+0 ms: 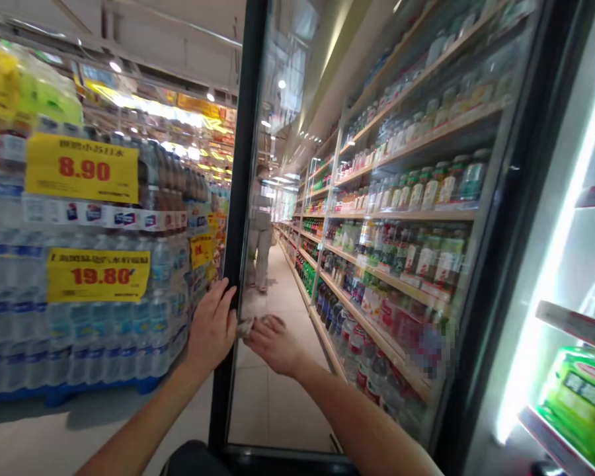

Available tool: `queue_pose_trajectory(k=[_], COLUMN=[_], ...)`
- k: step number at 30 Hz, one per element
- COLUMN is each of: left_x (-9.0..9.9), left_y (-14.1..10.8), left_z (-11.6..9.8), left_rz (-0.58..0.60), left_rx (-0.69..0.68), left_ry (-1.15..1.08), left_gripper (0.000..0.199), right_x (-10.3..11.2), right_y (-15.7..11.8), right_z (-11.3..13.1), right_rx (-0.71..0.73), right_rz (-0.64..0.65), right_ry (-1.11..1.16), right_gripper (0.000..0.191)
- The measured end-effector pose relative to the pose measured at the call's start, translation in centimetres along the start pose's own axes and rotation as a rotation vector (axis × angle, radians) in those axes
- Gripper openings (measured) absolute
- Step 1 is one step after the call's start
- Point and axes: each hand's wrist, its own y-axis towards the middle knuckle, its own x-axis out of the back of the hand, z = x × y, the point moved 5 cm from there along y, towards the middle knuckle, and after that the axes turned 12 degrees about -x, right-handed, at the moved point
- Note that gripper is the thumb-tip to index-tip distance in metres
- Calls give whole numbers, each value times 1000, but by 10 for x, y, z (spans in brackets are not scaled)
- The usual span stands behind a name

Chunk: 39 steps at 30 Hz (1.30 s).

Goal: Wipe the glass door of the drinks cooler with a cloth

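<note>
An open glass door (pixel 277 410) with a black frame stands upright in front of me, part of a lit cooler. My left hand (pixel 213 327) is on the left upright of the door frame (pixel 228 370), its fingers bent over the black edge. Against the lower left part of the pane, my right hand (pixel 272 344) presses a greyish crumpled cloth (pixel 245 327). That cloth lies under the fingers, so most of it is hidden.
Stacked packs of bottled water (pixel 104 330) with yellow price signs (pixel 82 168) fill the left side. Shelves of bottled drinks (pixel 401 244) and a standing person (pixel 262 228) appear in the glass. Cooler shelves with a green package (pixel 582 400) are at right.
</note>
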Motion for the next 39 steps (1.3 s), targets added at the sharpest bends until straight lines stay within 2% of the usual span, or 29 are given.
queue_pose_trajectory(k=[1,3,6,8,10,14,16,18,21,23,25,29,31,33,36,38,39], left_x=[0,0,-2,-3,-3,1,3,5,6,4,1,-8,-12,-16,-24,-30,-33], left_y=[3,13,31,43,51,58,60,64,73,78,83,90,94,98,106,112,115], left_z=[1,3,2,0,-1,4,10,16,21,20,18,11,7,4,-2,-8,-11], left_rz=[-2,-6,-17,-25,-42,-67,-66,-68,-71,-71,-76,-80,-82,-78,-48,-29,-19], left_rx=[-8,-21,-23,-19,-10,1,3,7,7,5,11,-22,-39,-36,-27,-26,-30], left_ry=[6,14,21,25,28,26,30,35,48,57,59,55,52,46,30,24,23], left_gripper=[53,52,51,51,51,52,52,53,54,54,53,52,51,51,52,52,52], right_x=[3,24,73,98,106,86,83,96,129,141,138,114,115,131,164,175,175], right_y=[3,24,69,87,89,68,67,83,114,122,115,72,50,30,-6,-27,-34], right_z=[-5,-32,-91,-118,-124,-96,-93,-107,-144,-158,-156,-133,-141,-170,-222,-239,-239], right_rx=[11,-49,-278,-400,-398,-94,-5,-69,-319,-412,-398,-207,-236,-443,-852,-1040,-1092], right_rz=[0,-52,-189,-264,-288,-174,-118,-134,-248,-291,-287,-226,-227,-320,-589,-739,-782], right_ry=[2,-15,-89,-123,-149,-159,-153,-156,-165,-169,-184,-234,-257,-275,-278,-271,-272], right_gripper=[33,37,45,46,45,43,43,44,45,46,47,49,48,47,47,49,49])
